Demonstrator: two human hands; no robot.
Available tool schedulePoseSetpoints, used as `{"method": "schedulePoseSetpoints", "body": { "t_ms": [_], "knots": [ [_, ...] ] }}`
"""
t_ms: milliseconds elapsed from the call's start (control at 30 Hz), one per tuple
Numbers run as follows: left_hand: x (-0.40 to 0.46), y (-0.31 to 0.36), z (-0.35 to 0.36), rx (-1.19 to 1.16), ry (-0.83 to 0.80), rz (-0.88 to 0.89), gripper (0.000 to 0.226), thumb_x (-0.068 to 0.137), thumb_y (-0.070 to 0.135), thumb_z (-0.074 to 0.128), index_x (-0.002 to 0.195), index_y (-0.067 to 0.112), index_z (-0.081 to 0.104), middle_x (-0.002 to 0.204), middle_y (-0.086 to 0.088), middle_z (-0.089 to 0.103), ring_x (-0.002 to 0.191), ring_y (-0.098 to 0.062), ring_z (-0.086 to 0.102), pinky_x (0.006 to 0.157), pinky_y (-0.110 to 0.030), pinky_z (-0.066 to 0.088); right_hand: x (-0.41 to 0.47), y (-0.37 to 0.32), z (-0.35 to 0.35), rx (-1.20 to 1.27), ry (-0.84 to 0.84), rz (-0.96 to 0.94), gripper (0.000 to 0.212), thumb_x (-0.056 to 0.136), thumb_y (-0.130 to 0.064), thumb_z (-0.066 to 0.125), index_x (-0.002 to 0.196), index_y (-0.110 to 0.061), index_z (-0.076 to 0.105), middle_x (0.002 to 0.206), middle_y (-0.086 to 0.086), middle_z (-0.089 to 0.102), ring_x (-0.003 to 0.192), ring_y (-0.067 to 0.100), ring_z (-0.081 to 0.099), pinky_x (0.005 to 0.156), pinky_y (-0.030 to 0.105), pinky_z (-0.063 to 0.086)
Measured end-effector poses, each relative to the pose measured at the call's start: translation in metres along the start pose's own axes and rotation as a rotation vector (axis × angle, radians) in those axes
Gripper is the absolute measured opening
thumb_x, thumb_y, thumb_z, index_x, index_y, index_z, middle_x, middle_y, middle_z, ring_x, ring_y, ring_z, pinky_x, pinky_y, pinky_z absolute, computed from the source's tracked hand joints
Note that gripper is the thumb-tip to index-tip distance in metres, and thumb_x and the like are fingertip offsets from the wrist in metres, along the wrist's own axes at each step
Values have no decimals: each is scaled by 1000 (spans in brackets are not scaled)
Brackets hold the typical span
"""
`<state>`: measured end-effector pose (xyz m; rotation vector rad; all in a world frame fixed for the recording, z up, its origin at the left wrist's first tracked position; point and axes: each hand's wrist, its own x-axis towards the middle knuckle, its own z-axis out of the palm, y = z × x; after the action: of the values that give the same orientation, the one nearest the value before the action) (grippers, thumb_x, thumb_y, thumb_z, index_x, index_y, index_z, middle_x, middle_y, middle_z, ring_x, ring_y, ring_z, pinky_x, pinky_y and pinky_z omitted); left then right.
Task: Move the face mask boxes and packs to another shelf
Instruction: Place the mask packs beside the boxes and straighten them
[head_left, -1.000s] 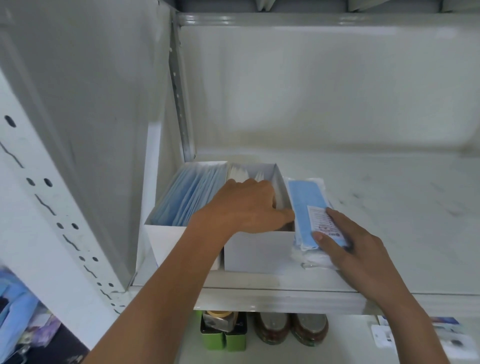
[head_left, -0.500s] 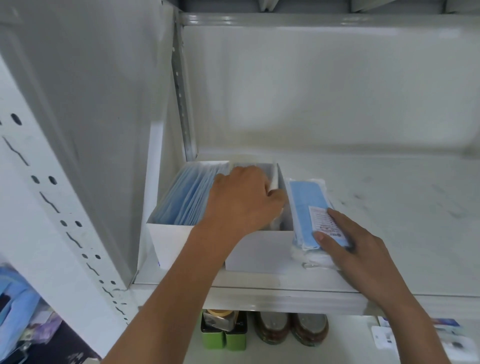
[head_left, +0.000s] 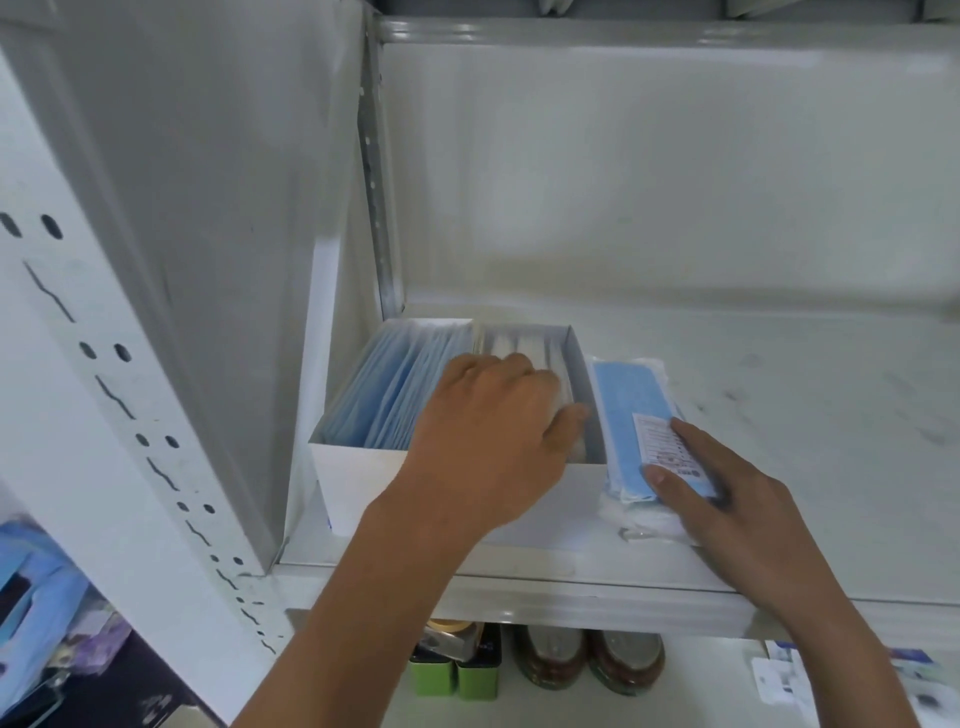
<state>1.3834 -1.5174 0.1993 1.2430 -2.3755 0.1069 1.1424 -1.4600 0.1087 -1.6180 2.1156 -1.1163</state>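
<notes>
Two open white boxes stand side by side in the front left corner of the white shelf (head_left: 753, 374), pushed against its left wall, which keeps them squared and leaves the right of the shelf free. The left box (head_left: 363, 462) holds blue masks on edge; the right box (head_left: 566, 364) holds white ones. The left hand (head_left: 488, 431) reaches into the right box, its fingers (head_left: 519, 366) curled down over the white masks, seemingly pressing or gripping them; what they hold is hidden. Just beside that box, at the front edge, lies a wrapped pack of blue masks (head_left: 631, 400). The right hand (head_left: 727, 499) rests on it with straight fingers, probably steadying it against the box. Jars and green tins sit on the shelf below.
</notes>
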Motion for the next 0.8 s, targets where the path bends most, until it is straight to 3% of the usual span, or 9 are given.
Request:
{"method": "schedulePoseSetpoints", "body": {
  "t_ms": [67, 200, 300, 400, 467, 533, 667, 800],
  "knots": [
    [-1, 3, -1, -75, -42, 72, 43, 104, 48, 33, 107, 23, 67, 105, 5, 69, 93, -17, 64, 96, -41, 46, 0, 0, 0, -6, -3, 4, 71, 80, -74, 53, 144, -45, 43, 120, -29, 51, 103, 2, 50, 81, 17, 37],
    [-9, -2, -4, -40, 97, 87, 45, 101, 47, 33, 110, 24, 71, 108, 6, 73, 100, -19, 66, 102, -44, 43, 0, 0, 0, 5, -1, 2, 66, 83, -70, 57, 143, -45, 44, 120, -29, 52, 103, 1, 51, 79, 10, 36],
    [-15, -6, -6, 40, 42, 99, 59, 98, 57, 21, 102, 29, 73, 103, 9, 75, 102, -17, 67, 113, -50, 31, -1, 0, -1, 9, 0, 7, 68, 81, -70, 57, 143, -45, 45, 120, -30, 51, 103, -1, 51, 78, 4, 34],
    [-15, -12, -10, 120, 81, 19, 64, 99, 60, 23, 92, 25, 77, 103, 6, 75, 106, -20, 65, 116, -54, 26, -1, -2, -1, 9, -7, 4, 70, 78, -74, 54, 142, -46, 44, 120, -29, 52, 102, 0, 51, 78, 9, 37],
    [-15, -12, -12, 84, 105, 15, 61, 99, 57, 26, 105, 23, 76, 116, 2, 72, 114, -22, 62, 116, -51, 29, -1, -1, -1, 4, -7, 4, 68, 80, -72, 55, 142, -46, 44, 121, -27, 53, 104, 2, 52, 82, 19, 40],
    [-13, -8, -11, -3, 30, 71, 59, 99, 58, 24, 121, 25, 68, 128, 4, 67, 121, -19, 58, 116, -43, 33, 0, -1, -2, 7, -5, 12, 65, 82, -69, 57, 142, -46, 45, 121, -28, 53, 105, 3, 52, 84, 23, 40],
    [-13, -8, -9, -11, -121, 131, 63, 97, 62, 10, 116, 35, 64, 111, 13, 69, 107, -11, 61, 103, -38, 41, -1, -1, -2, 16, -7, 16, 64, 83, -67, 59, 142, -46, 46, 122, -26, 55, 105, 4, 53, 85, 26, 41],
    [-17, -7, -11, -50, -96, 150, 69, 96, 65, 9, 139, 37, 55, 146, 6, 56, 134, -15, 50, 115, -40, 33, -1, -2, -2, 9, -16, 16, 66, 82, -69, 58, 142, -45, 45, 124, -23, 56, 107, 6, 54, 87, 27, 42]
  ]
}}
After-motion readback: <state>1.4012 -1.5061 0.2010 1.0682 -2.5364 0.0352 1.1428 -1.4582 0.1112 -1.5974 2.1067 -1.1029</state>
